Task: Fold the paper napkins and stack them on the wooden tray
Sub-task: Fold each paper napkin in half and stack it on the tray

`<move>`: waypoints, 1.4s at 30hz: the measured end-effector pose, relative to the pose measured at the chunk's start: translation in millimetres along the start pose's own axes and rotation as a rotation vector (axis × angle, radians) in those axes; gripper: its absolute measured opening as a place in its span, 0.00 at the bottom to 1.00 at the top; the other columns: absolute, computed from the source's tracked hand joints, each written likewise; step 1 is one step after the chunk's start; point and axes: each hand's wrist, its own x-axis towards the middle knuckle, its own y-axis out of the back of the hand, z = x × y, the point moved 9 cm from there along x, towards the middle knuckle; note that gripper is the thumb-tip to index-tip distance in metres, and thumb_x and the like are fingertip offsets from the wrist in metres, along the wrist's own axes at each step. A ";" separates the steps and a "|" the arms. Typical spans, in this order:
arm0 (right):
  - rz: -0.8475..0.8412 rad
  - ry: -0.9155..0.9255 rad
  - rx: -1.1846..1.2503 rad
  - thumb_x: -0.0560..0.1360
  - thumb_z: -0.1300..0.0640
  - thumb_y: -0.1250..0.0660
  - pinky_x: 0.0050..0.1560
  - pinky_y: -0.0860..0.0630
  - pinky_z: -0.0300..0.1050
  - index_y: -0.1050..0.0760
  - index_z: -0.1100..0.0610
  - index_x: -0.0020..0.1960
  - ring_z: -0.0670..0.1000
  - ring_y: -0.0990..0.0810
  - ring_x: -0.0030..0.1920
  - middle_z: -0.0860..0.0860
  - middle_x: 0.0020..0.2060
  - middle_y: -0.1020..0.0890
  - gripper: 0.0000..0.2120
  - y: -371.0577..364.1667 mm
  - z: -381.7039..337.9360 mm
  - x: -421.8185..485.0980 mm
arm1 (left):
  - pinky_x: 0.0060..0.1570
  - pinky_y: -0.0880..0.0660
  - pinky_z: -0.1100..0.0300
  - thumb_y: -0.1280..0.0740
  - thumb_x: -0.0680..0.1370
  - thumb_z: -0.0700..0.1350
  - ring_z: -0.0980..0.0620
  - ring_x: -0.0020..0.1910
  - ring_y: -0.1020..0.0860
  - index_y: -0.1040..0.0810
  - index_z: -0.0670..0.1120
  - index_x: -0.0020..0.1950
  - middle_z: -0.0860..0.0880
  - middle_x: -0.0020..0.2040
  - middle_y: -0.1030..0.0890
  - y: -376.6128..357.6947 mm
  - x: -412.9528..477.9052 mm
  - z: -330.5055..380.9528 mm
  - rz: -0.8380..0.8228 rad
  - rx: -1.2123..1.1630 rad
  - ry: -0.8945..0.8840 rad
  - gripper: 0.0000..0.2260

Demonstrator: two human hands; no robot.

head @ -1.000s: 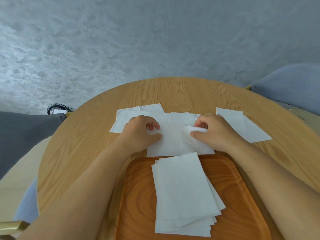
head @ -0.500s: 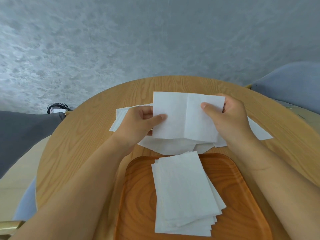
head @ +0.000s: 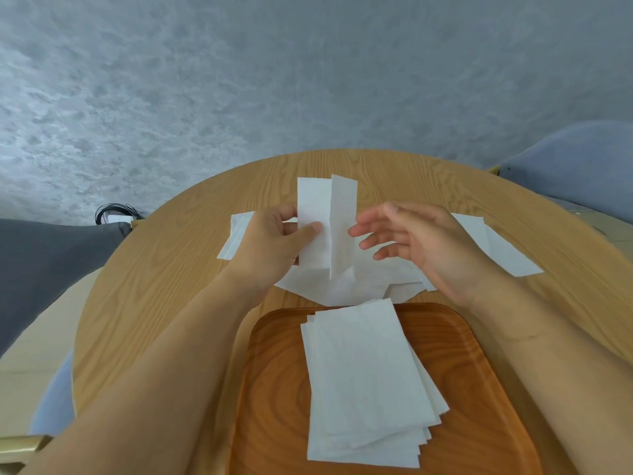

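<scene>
My left hand [head: 274, 240] pinches a white paper napkin [head: 323, 214] held upright above the table, bent along its middle crease so the right half swings toward the left. My right hand [head: 411, 238] is just right of it, fingers spread, holding nothing. Under both hands lie several loose unfolded napkins [head: 342, 286] on the round wooden table [head: 164, 275]. Close to me the wooden tray [head: 472, 389] carries a stack of folded napkins [head: 366, 382], slightly fanned at the lower right.
More flat napkins lie on the table at the left [head: 236, 236] and at the right [head: 507, 255]. A grey chair [head: 41, 269] stands to the left, a pale blue chair [head: 575, 159] at the far right. Black cables [head: 114, 214] lie on the floor.
The napkin was lifted off the pile with both hands and spread flat. Now my right hand has let go and the napkin is half folded along its crease in my left hand.
</scene>
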 end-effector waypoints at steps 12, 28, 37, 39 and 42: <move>0.158 0.021 -0.080 0.82 0.61 0.33 0.56 0.18 0.39 0.12 0.51 0.51 0.47 0.14 0.56 0.46 0.52 0.12 0.11 9.8 4.5 -0.5 | 0.53 0.17 0.54 0.39 0.86 0.36 0.45 0.59 0.14 0.20 0.45 0.70 0.45 0.60 0.13 -21.9 -4.5 3.0 -0.201 -0.139 0.029 0.15; 0.147 -0.037 -0.001 0.80 0.60 0.29 0.36 0.22 0.41 0.18 0.50 0.59 0.51 0.20 0.35 0.54 0.37 0.15 0.10 18.0 1.1 -4.0 | 0.39 0.17 0.58 0.30 0.81 0.37 0.42 0.47 0.15 0.18 0.39 0.58 0.39 0.52 0.12 -14.7 -4.5 -1.8 -0.188 -0.119 0.096 0.06; -0.121 -0.153 -0.106 0.79 0.65 0.29 0.32 0.23 0.36 0.14 0.55 0.54 0.46 0.20 0.30 0.52 0.32 0.18 0.09 -3.5 0.2 -14.9 | 0.25 0.34 0.64 0.27 0.78 0.43 0.55 0.24 0.29 0.14 0.47 0.49 0.51 0.29 0.23 -40.2 -18.8 -4.4 -0.489 -0.058 0.147 0.02; -0.153 -0.190 -0.105 0.78 0.64 0.29 0.32 0.22 0.37 0.15 0.55 0.55 0.46 0.19 0.31 0.50 0.32 0.18 0.08 -5.3 1.9 -17.7 | 0.25 0.34 0.65 0.27 0.79 0.42 0.57 0.24 0.30 0.14 0.47 0.45 0.54 0.27 0.24 -43.9 -21.9 -3.8 -0.542 0.003 0.125 0.04; -0.210 -0.251 -0.107 0.78 0.64 0.28 0.33 0.21 0.38 0.15 0.55 0.55 0.47 0.19 0.32 0.50 0.33 0.19 0.09 -7.1 5.5 -21.7 | 0.27 0.32 0.66 0.26 0.79 0.43 0.57 0.24 0.32 0.14 0.42 0.46 0.51 0.27 0.26 -45.0 -24.1 -4.6 -0.576 0.090 0.119 0.05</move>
